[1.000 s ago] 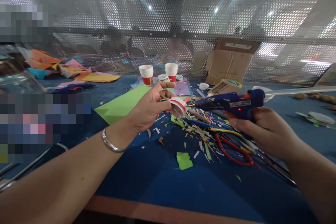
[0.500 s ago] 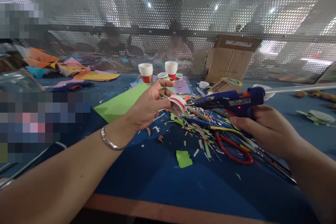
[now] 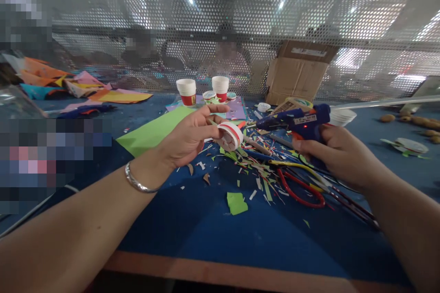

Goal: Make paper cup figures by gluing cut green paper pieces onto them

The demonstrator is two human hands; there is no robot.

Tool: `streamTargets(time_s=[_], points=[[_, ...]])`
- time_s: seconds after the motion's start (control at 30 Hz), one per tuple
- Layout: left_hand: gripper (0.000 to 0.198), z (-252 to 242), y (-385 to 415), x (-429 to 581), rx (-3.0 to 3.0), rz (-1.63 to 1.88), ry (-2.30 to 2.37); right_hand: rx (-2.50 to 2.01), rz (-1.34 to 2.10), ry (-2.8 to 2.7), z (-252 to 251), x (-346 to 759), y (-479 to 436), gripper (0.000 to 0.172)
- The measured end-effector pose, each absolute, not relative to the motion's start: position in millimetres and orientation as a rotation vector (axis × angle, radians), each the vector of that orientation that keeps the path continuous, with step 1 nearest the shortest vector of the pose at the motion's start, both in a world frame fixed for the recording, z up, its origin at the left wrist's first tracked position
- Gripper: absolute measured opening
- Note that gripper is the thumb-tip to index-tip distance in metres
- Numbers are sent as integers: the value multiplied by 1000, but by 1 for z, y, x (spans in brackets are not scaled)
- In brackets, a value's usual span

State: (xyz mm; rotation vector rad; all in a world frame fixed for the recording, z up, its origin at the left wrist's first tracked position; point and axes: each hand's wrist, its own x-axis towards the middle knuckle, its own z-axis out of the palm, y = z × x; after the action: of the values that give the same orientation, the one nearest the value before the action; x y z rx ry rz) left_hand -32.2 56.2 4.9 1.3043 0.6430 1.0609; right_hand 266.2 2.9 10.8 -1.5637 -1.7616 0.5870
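At centre frame, the left hand [image 3: 187, 138] is pinching a red-striped paper-cup piece [image 3: 231, 137]; right of centre, the right hand [image 3: 338, 153] is gripping a blue glue gun [image 3: 304, 122], gluing apparently being underway, unfinished.

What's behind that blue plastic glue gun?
Behind the glue gun, a brown cardboard box and part of a ridged white object show; whatever the gun covers is hidden.

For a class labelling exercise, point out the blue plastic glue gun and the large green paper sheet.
Blue plastic glue gun [image 3: 299, 120]: head view, on its body.
Large green paper sheet [image 3: 151, 132]: head view, on its flat surface.
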Motion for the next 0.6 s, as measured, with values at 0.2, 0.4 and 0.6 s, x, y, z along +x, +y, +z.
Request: streamTargets(time_s=[0.2,0.4,0.6], points=[[49,7,54,-32,1258,1076,627,-1731,774,-1629,10,274,15,42],[46,9,51,-30,1277,1095,657,-1882,670,-1680,2,286,28,44],[48,8,52,-29,1301,1107,679,-2009,403,-1870,-5,301,36,53]])
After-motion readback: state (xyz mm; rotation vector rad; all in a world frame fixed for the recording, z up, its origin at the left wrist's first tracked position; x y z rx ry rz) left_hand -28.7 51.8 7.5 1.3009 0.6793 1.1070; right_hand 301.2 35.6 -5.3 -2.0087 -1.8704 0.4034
